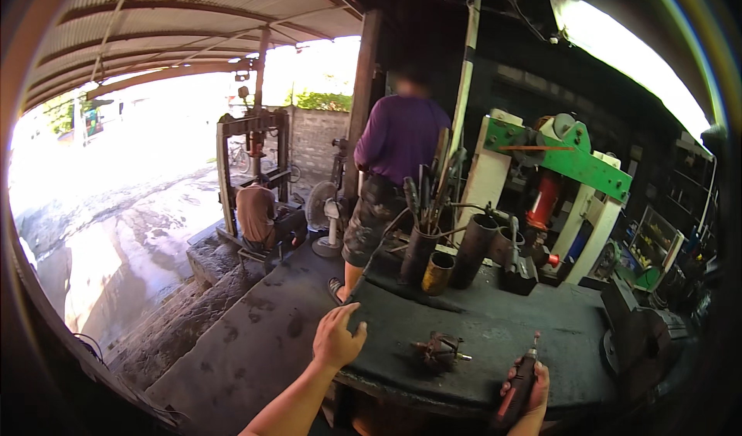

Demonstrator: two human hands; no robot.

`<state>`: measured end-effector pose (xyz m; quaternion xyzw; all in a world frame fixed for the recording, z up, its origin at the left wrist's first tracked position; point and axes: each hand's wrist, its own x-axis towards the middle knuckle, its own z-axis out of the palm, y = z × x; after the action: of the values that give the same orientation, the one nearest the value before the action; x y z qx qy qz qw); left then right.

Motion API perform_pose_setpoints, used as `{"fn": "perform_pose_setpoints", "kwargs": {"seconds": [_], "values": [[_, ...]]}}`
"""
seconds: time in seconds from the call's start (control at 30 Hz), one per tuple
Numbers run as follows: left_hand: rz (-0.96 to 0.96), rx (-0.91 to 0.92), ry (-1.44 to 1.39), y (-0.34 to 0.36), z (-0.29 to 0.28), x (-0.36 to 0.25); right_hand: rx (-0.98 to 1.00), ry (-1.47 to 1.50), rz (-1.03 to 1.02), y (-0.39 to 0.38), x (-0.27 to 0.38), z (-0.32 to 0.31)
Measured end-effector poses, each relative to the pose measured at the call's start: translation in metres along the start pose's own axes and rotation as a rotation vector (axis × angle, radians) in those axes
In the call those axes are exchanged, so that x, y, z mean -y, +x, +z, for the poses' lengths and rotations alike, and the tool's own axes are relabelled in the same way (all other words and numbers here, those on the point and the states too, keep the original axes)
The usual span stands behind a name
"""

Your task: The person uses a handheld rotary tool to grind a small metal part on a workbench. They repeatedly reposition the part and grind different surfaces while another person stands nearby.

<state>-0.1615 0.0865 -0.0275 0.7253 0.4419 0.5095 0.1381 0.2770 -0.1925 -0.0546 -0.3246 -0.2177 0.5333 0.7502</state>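
Note:
My right hand [539,390] is wrapped round a dark rotary tool [522,390]. Its slim metal nose points up and away, tipped with a small pinkish bit. Over the left edge of the bench, my left hand [338,337] has its fingers stretched and its thumb apart. Close by its fingertips runs a thin dark cord [376,252]; whether they touch is unclear. Between my hands a small rusty metal part [440,349] with a shiny stub lies on the dark workbench [495,324], touched by neither hand.
Metal cylinders [438,274] holding tools stand at the bench's back. Behind rises a green and cream press [556,158]. A dark vise [638,335] sits at the right. Beyond the bench, a person in purple [402,134] stands near a fan [328,216]; another person [256,212] sits by a frame.

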Motion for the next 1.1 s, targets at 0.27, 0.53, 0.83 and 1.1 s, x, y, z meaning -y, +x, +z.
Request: {"fn": "perform_pose_setpoints", "kwargs": {"seconds": [0.27, 0.53, 0.83, 1.1], "values": [[-0.006, 0.008, -0.003, -0.0003, -0.0034, -0.003, 0.068, 0.024, -0.012, 0.0015, -0.002, -0.0089], [0.015, 0.024, 0.024, -0.0015, -0.0019, -0.0012, 0.067, 0.078, -0.002, -0.0009, -0.0047, -0.0091], [0.015, -0.015, 0.029, -0.0015, 0.0024, 0.001, 0.093, 0.007, -0.006, -0.0012, -0.0026, -0.0065], [0.048, -0.017, 0.044, -0.0021, 0.0042, 0.0037, 0.08, 0.055, -0.003, -0.0035, -0.006, -0.0046]]}}
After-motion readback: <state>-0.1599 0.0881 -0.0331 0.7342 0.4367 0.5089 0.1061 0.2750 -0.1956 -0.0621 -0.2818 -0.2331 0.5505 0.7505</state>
